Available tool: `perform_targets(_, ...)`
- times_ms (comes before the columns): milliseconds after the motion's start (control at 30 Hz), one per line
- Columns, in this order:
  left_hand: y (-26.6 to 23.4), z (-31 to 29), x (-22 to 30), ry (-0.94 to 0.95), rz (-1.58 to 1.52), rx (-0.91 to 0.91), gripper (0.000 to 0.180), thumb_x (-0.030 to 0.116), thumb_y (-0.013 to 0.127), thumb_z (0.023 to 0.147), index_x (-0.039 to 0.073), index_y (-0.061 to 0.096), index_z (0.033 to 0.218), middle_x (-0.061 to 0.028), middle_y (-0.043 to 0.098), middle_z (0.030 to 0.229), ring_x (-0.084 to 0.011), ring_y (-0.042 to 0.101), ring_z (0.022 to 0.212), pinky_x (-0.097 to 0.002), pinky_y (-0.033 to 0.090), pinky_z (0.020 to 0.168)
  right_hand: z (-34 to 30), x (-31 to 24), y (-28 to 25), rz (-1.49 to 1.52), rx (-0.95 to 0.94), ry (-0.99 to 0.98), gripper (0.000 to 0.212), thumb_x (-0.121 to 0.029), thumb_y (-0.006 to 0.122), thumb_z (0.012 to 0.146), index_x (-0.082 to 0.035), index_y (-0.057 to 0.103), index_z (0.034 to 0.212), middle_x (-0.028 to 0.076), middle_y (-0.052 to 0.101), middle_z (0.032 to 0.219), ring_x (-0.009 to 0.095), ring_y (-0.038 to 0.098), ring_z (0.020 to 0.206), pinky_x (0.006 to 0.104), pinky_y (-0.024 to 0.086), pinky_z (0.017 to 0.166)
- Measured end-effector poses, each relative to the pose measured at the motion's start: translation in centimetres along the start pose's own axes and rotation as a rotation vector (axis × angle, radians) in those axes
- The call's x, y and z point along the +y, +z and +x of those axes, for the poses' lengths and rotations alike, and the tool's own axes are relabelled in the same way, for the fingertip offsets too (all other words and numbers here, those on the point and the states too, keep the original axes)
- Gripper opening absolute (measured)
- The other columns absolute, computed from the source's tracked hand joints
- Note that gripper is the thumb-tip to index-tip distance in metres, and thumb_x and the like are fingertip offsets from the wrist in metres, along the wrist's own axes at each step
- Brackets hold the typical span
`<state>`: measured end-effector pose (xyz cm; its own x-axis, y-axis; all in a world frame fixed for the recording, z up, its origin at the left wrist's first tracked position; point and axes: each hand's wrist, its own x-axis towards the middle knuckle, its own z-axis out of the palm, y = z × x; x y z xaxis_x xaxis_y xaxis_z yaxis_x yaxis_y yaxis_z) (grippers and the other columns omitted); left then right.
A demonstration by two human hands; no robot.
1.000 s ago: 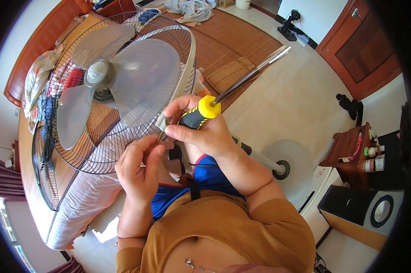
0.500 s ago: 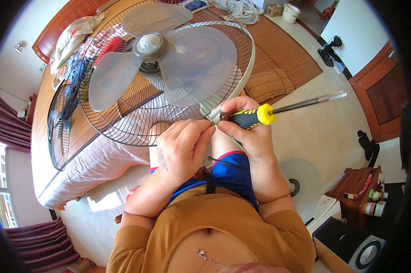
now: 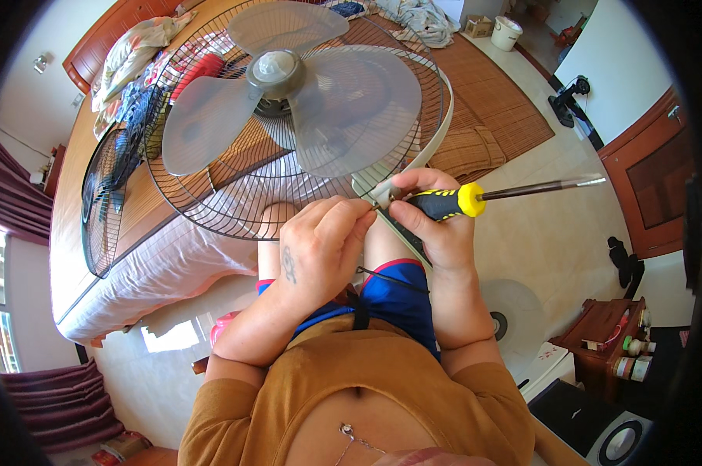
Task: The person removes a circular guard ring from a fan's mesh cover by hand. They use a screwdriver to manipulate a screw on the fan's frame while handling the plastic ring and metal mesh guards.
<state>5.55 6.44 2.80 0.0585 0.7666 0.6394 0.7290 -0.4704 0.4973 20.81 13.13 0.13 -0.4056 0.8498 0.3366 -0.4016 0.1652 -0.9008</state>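
An electric fan without its front grille stands before me, with three translucent grey blades [image 3: 359,116], a round hub [image 3: 276,72] and a black wire rear guard [image 3: 172,198]. My right hand [image 3: 446,237] is closed round the black and yellow handle of a screwdriver [image 3: 469,199], its shaft pointing right, away from the fan. Thumb and forefinger of that hand also touch a small pale grey fitting [image 3: 384,192] at the guard's lower edge. Against the same fitting, my left hand [image 3: 317,245] pinches something too small to make out. Both hands meet above my lap.
A bed [image 3: 157,260] with clothes and bedding lies left; the detached wire grille [image 3: 102,210] leans along it. A woven mat [image 3: 491,101] covers floor beyond the fan. To my right are a pale round disc [image 3: 514,311], a speaker [image 3: 584,412] and a wooden cabinet [image 3: 592,330].
The fan sits slightly higher and farther right in view, and the screwdriver has shifted a little right. Both hands keep their grips at the fitting.
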Motion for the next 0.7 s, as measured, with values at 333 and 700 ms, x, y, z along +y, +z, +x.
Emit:
perform_targets(333,-0.2,-0.2,-0.1,-0.003,-0.015,0.024,0.008,0.002,0.062,0.074,0.001,0.057,0.08,-0.0098,0.057,0.065,-0.0258,0.055,0.056,-0.0337,0.044,0.051,0.3,-0.5,0.2,-0.092,0.037,-0.058,0.028,-0.003,0.07,0.072,0.001,0.061,0.099,0.004,0.061,0.083,0.009,0.055,0.075,0.0211,0.045,0.068)
perform_targets(700,-0.3,0.1,0.6,0.008,0.059,-0.013,0.005,0.003,0.062,0.076,0.002,0.057,0.074,-0.007,0.059,0.063,-0.0235,0.057,0.054,-0.0304,0.044,0.054,0.5,-0.9,0.0,-0.211,-0.103,-0.143,0.027,0.0,0.071,0.069,-0.001,0.063,0.094,0.004,0.061,0.081,0.009,0.055,0.07,0.0212,0.044,0.065)
